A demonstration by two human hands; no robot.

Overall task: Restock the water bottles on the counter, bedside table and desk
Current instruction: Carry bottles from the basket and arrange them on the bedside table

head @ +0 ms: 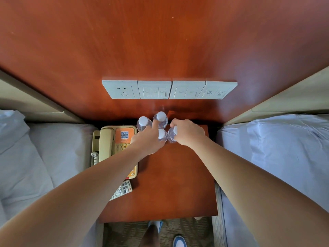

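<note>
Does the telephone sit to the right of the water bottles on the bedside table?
No, the telephone sits left of the water bottles, at the bedside table left edge.

Single head-worn wide-angle view, looking steeply down over the bench [178, 184] and facing the wood wall panel [160, 41]. Range is close: the left hand [149, 139] and right hand [187, 132] meet at the water bottles [144, 122] near mid-frame. The curved edges take in the left bed [35, 157], the right bed [276, 157] and the floor [133, 229] at the bottom.
</note>
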